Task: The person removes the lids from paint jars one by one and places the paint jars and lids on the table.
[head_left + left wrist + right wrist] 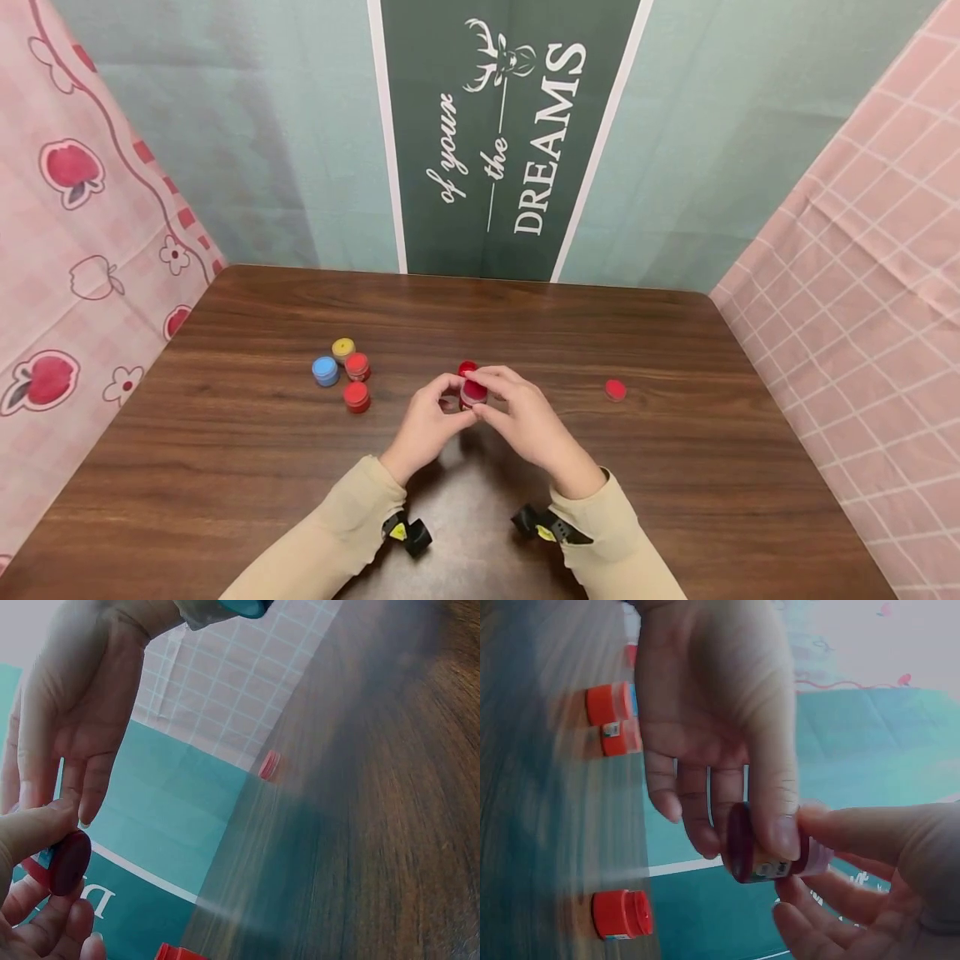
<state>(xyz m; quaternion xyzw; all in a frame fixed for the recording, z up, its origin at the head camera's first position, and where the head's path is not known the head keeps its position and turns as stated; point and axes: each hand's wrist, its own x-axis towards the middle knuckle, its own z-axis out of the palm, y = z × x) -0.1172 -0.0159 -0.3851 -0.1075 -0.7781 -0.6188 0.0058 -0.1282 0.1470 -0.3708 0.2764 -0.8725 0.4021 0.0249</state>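
Note:
Both hands meet at a small red paint jar (pixel 473 392) held up over the middle of the table. My left hand (pixel 420 427) grips the jar's body between thumb and fingers; the right wrist view shows its label and dark base (pixel 739 844). Thumb and fingers of my right hand (pixel 531 423) pinch the pale-rimmed lid (pixel 821 856) at its top. Just behind the hands stands another red jar (pixel 619 913) without a lid, partly hidden in the head view. A loose red lid (pixel 616 390) lies on the table to the right.
Left of the hands stand a yellow-topped jar (pixel 343 348), a blue jar (pixel 325 371) and two red jars, one at the back (pixel 357 367) and one in front (pixel 357 397). The wooden table (pixel 675 500) is backed by a green curtain and flanked by pink cloths.

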